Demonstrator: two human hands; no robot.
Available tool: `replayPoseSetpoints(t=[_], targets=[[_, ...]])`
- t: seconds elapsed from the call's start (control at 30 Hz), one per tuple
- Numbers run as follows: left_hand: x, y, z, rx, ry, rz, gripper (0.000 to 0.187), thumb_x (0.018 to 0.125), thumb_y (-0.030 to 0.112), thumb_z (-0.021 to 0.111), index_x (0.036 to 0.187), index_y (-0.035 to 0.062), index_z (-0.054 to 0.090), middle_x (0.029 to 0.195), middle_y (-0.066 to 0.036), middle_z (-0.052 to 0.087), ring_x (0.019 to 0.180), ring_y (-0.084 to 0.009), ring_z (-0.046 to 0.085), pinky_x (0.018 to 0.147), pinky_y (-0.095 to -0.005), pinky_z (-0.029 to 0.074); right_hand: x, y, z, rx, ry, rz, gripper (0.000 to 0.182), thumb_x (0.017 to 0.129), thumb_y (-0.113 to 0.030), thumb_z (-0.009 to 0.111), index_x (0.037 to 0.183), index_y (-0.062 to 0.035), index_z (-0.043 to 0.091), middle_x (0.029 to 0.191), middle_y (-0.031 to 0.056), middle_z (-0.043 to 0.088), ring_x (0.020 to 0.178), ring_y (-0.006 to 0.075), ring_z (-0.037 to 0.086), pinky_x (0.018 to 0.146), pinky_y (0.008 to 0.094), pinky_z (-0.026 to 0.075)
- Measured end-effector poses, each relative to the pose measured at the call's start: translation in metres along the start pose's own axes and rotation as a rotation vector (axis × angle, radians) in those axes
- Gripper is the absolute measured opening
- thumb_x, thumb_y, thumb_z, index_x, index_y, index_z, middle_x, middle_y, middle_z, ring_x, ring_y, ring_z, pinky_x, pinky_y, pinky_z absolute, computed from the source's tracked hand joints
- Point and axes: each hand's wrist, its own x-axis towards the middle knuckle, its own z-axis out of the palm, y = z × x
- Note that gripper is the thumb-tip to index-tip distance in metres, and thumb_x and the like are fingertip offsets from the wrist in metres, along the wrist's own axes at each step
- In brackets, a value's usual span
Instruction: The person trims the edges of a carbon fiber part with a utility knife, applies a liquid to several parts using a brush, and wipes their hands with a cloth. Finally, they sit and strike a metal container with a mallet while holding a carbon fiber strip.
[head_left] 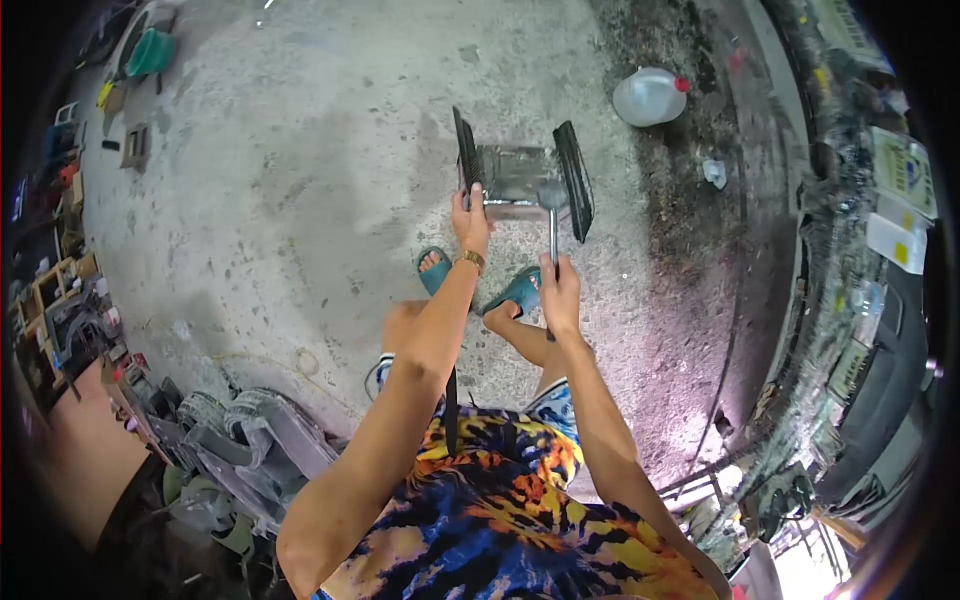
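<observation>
In the head view a dark metal plate [515,172] with a black ribbed rail [575,180] along each side is in front of my feet. My left hand [472,220] is closed around the near end of the left rail [464,145]. My right hand [560,290] grips the handle of a hammer [554,230]. The hammer's head overlaps the plate's near right corner, beside the right rail; whether it touches cannot be made out. My teal slippers [520,292] are on the floor just below the plate.
A clear jug [648,97] with a red cap and a crumpled white scrap [714,174] lie right on the stained concrete floor [300,180]. A green bucket [152,52] stands far left. Grey plastic parts [250,440] are piled lower left; cluttered items line the right.
</observation>
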Motion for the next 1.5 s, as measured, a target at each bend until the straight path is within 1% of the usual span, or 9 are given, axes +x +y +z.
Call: replayPoseSetpoints(t=[0.27, 0.47, 0.57, 0.73, 1.0, 1.23, 1.33, 1.43, 1.5], targets=[[0.125, -0.09, 0.027, 0.064, -0.3, -0.028, 0.053, 0.089, 0.047, 0.053, 0.125, 0.0102, 0.04, 0.063, -0.003, 0.052, 0.046, -0.0103, 0.051, 0.039, -0.024, 0.039, 0.125, 0.093, 0.082, -0.004, -0.01, 0.053, 0.029, 0.095, -0.027, 0.047, 0.08, -0.003, 0.044, 0.058, 0.0028, 0.041, 0.053, 0.0131, 0.042, 0.051, 0.0323, 0.037], [0.178, -0.15, -0.032, 0.241, -0.481, -0.03, 0.074, 0.086, 0.049, 0.056, 0.138, 0.0064, 0.024, 0.097, -0.01, 0.055, 0.082, -0.0178, 0.061, 0.067, -0.0311, 0.053, 0.135, 0.213, 0.152, -0.13, 0.0, 0.1, 0.025, 0.094, -0.022, 0.044, 0.092, 0.0031, 0.048, 0.072, 0.0262, 0.056, 0.071, 0.0445, 0.056, 0.065, 0.0485, 0.041], [0.212, -0.197, -0.05, 0.592, -0.049, 0.561, 0.085, 0.079, 0.052, 0.063, 0.134, -0.0031, 0.028, 0.118, -0.02, 0.054, 0.108, -0.0304, 0.053, 0.093, -0.042, 0.04, 0.127, 0.23, 0.168, -0.2, 0.056, 0.072, 0.028, 0.093, -0.024, 0.045, 0.094, 0.0048, 0.047, 0.076, 0.0278, 0.057, 0.075, 0.0458, 0.057, 0.066, 0.0487, 0.043], [0.187, -0.081, -0.021, 0.864, -0.133, 0.451, 0.059, 0.079, 0.038, 0.066, 0.116, -0.003, 0.047, 0.103, -0.027, 0.059, 0.096, -0.0412, 0.057, 0.08, -0.0456, 0.045, 0.147, 0.227, 0.159, -0.209, -0.023, 0.103, 0.036, 0.093, -0.03, 0.046, 0.09, 0.0057, 0.051, 0.078, 0.028, 0.058, 0.078, 0.0479, 0.056, 0.07, 0.0486, 0.044], [0.214, -0.055, -0.013, 1.108, -0.469, 0.636, 0.033, 0.08, 0.02, 0.063, 0.099, -0.0031, 0.048, 0.088, -0.027, 0.061, 0.086, -0.0444, 0.058, 0.075, -0.049, 0.046, 0.136, 0.001, 0.082, 0.258, 0.056, -0.419, 0.031, 0.095, -0.033, 0.047, 0.087, -0.0029, 0.053, 0.06, -0.0025, 0.041, 0.051, 0.0069, 0.036, 0.046, 0.0237, 0.031], [0.212, -0.058, -0.015, 0.977, -0.5, 0.864, 0.028, 0.078, 0.014, 0.064, 0.089, -0.0042, 0.046, 0.077, -0.028, 0.057, 0.078, -0.0467, 0.056, 0.065, -0.0485, 0.045, 0.152, 0.177, 0.166, -0.17, 0.342, -0.516, 0.025, 0.096, -0.024, 0.045, 0.087, -0.0007, 0.049, 0.063, 0.004, 0.048, 0.054, 0.01, 0.045, 0.05, 0.0273, 0.038], [0.225, -0.051, -0.022, 1.064, -0.478, 0.758, 0.026, 0.078, 0.01, 0.062, 0.091, -0.0076, 0.048, 0.084, -0.03, 0.058, 0.084, -0.0461, 0.056, 0.073, -0.0489, 0.046, 0.18, 0.191, 0.159, -0.195, 0.129, -0.11, 0.027, 0.093, -0.022, 0.048, 0.091, 0.0045, 0.047, 0.07, 0.027, 0.053, 0.063, 0.0469, 0.046, 0.06, 0.0449, 0.04], [0.209, -0.042, -0.027, 1.05, -0.507, 0.731, 0.024, 0.079, 0.01, 0.061, 0.091, -0.0076, 0.048, 0.085, -0.03, 0.058, 0.086, -0.0454, 0.056, 0.074, -0.0483, 0.046, 0.141, 0.13, 0.117, -0.097, 0.176, -0.185, 0.028, 0.094, -0.025, 0.047, 0.092, 0.0036, 0.047, 0.066, 0.0227, 0.052, 0.058, 0.04, 0.049, 0.059, 0.0414, 0.041], [0.217, -0.041, -0.027, 1.059, -0.531, 0.74, 0.026, 0.08, 0.012, 0.062, 0.091, -0.0064, 0.048, 0.085, -0.029, 0.058, 0.086, -0.0449, 0.056, 0.074, -0.0479, 0.045, 0.126, 0.074, 0.098, 0.284, 0.102, -0.149, 0.03, 0.097, -0.032, 0.043, 0.087, -0.0041, 0.045, 0.067, -0.0002, 0.047, 0.059, 0.0087, 0.045, 0.049, 0.0252, 0.038]])
